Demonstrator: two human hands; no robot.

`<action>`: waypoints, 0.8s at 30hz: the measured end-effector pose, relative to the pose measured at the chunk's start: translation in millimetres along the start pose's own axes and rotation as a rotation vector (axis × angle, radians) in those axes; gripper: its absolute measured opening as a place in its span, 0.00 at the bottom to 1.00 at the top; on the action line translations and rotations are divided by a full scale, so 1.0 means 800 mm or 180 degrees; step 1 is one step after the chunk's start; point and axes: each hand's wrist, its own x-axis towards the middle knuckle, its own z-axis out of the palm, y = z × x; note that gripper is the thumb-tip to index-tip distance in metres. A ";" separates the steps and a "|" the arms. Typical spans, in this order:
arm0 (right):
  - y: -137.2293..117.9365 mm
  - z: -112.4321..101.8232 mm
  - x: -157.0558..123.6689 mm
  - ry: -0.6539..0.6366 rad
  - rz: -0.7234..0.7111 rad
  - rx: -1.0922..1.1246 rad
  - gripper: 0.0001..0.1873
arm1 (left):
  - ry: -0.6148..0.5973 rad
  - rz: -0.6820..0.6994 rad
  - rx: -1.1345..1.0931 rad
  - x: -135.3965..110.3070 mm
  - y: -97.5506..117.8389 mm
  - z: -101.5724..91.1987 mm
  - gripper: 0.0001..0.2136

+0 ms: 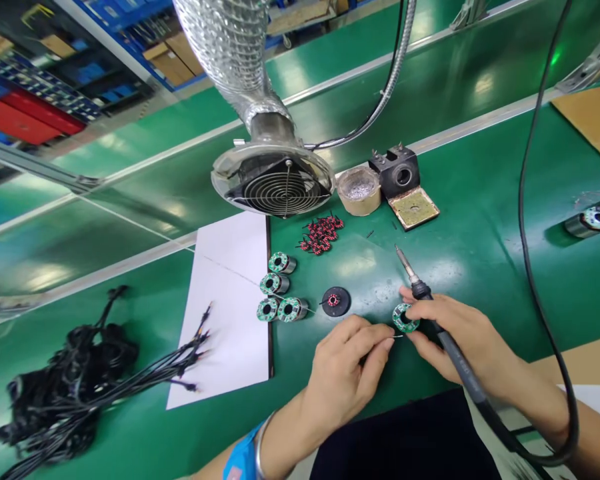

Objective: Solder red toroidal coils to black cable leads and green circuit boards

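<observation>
My left hand (347,367) pinches a thin solder wire (398,336), whose tip sticks out past the fingertips. In my right hand (463,333) are two things: a soldering iron (447,343) with its tip pointing up and away, and a round metal part with a green ring-shaped circuit board (399,320). The wire tip is just below the board; I cannot tell whether they touch. Beyond my left hand, a small red-and-black ring coil (333,301) rests on a black round base (343,311). To its left stand several similar board-topped metal cylinders (291,309).
A fume extractor (280,183) hangs over the green bench. Behind are a pile of red-black coils (321,235), a round tub (360,192) and an iron stand (403,175). Black cables (75,380) and a white sheet (220,280) lie left. The iron's cord (525,220) loops right.
</observation>
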 end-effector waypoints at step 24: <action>-0.031 -0.013 -0.011 0.1076 -0.0362 0.0752 0.15 | -0.0259 0.0359 0.0562 0.008 -0.029 -0.027 0.04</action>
